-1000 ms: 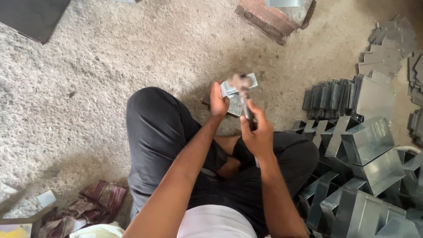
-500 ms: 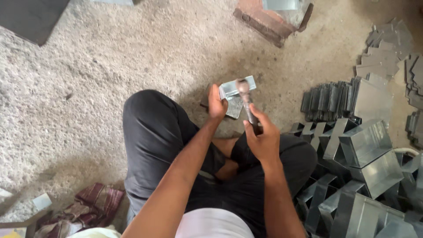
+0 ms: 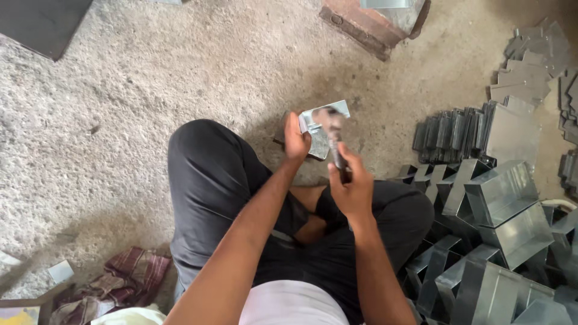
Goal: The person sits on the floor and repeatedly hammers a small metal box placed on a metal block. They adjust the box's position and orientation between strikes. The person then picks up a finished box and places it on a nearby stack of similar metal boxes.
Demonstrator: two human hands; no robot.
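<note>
Head view: I see the left hand (image 3: 296,139) closed on the edge of a small shiny metal sheet piece (image 3: 325,115), held low over the concrete floor (image 3: 150,90) ahead of the crossed legs. The right hand (image 3: 351,188) grips a hammer (image 3: 335,141), its blurred head against the piece. Folded metal boxes (image 3: 503,204) lie just right of the knee.

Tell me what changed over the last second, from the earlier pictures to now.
Little changed. The right hand keeps its grip on the hammer, whose blurred head has swung slightly over the metal piece. The left hand still holds that piece at its left edge, in the same spot in front of the knees. Nothing was picked up or let go. The bent metal parts on the floor lie as before.
</note>
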